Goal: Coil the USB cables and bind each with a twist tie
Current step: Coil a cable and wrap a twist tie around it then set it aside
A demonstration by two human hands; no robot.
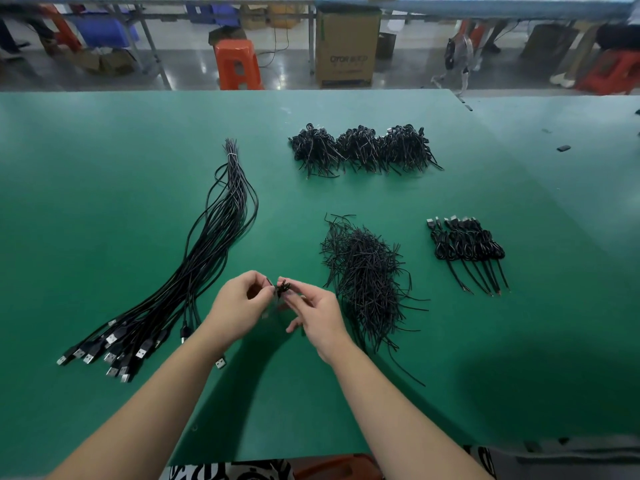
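My left hand (239, 306) and my right hand (317, 315) meet above the green table (104, 168), near its front middle. Between their fingertips sits a small coiled black USB cable (282, 287), and both hands pinch it; a twist tie's ends stick up from it. A long bundle of uncoiled black USB cables (207, 258) lies to the left, plugs toward me. A loose pile of black twist ties (367, 282) lies just right of my right hand. A row of coiled, tied cables (467, 244) lies further right.
Three heaps of coiled cables (363, 148) lie at the back of the table. A small black piece (563, 148) sits far right. Beyond the far edge stand an orange stool (237, 64) and a cardboard box (346, 46).
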